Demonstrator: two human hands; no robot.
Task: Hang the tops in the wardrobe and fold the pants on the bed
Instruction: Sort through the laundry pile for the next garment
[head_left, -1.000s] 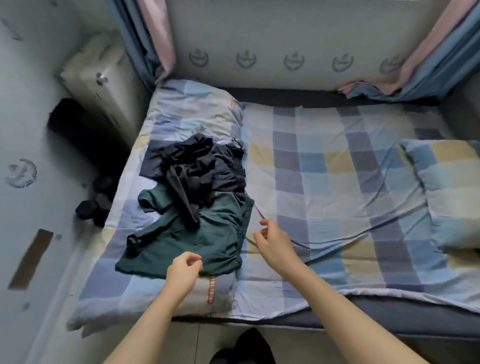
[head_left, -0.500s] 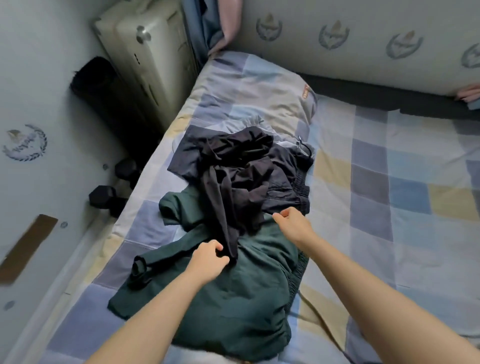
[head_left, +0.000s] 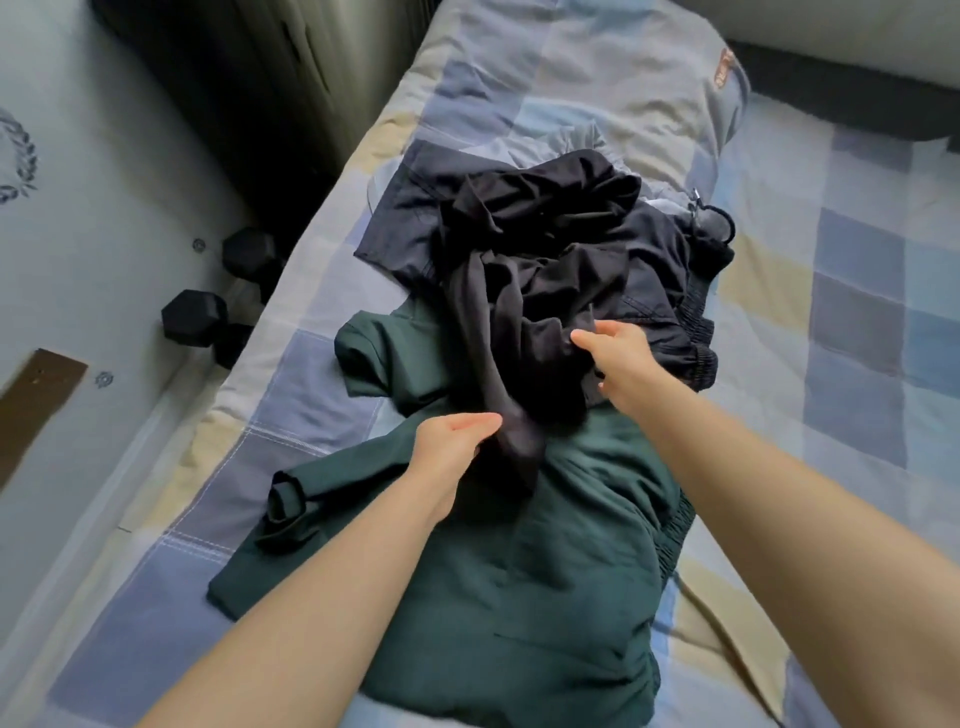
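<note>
A pile of clothes lies on the left side of the checked bed (head_left: 857, 322). A crumpled black garment (head_left: 524, 270) is on top. Under it sit dark navy shorts with an elastic waistband (head_left: 670, 291) and, nearer me, a dark green garment (head_left: 519, 587). My left hand (head_left: 452, 447) grips the lower end of the black garment where it trails over the green one. My right hand (head_left: 618, 358) pinches the same black garment a little farther up. Which pieces are tops or pants I cannot tell.
A pillow (head_left: 597, 78) in the same checked fabric lies beyond the pile. Two black dumbbells (head_left: 208, 312) sit on the floor between the bed and the left wall. A dark cabinet (head_left: 260, 78) stands at the top left.
I have leaned in over the pile. Both hands moved forward from the green garment's near edge onto the black garment and took hold of it.
</note>
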